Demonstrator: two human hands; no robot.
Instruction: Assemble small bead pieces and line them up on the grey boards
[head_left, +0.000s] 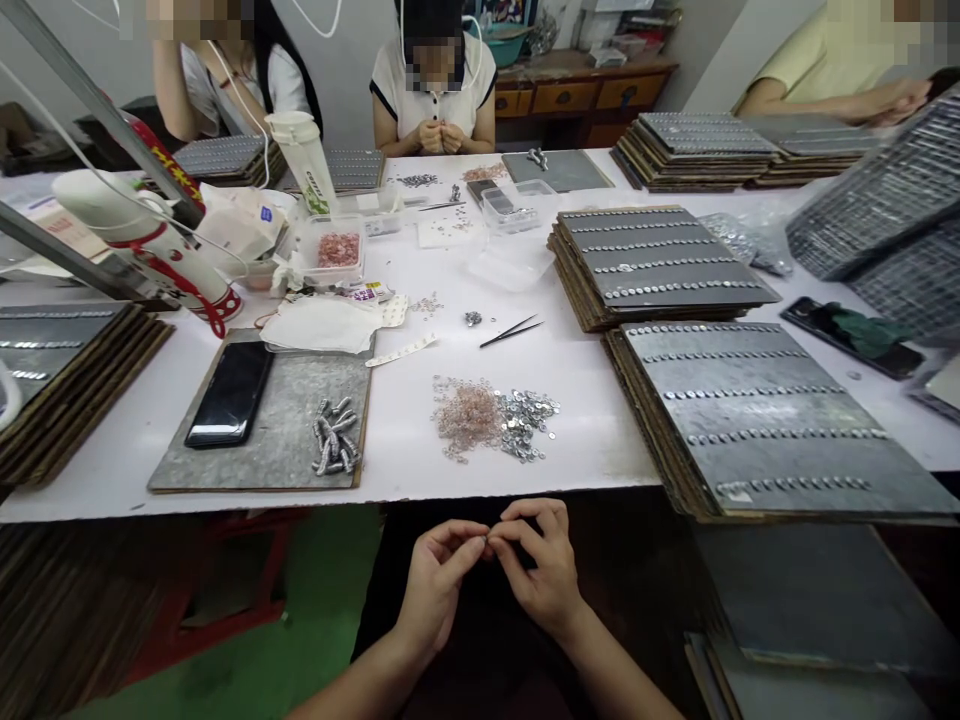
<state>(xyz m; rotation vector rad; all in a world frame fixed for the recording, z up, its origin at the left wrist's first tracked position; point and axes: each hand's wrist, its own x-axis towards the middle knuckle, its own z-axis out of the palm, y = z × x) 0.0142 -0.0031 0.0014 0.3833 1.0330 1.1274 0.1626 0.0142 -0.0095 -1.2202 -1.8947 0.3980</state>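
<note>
My left hand (442,575) is closed in a pinch of thumb and forefinger, just below the table's front edge. My right hand (541,572) meets it there with its fingers curled and the fingertips touching the left ones. Whatever is between the fingertips is too small to make out. On the table in front of them lies a pile of small pinkish rings (466,412), running into a pile of small silvery metal discs (526,420). Black tweezers (511,331) rest beyond the piles, beside a small silvery heap (472,318).
To the right stand stacked boards (757,400) with rows of metal pieces. At left, a grey board (285,400) carries a phone (231,393) and short silvery stacks (335,437). A bottle (150,245) stands behind. Several people sit around the table.
</note>
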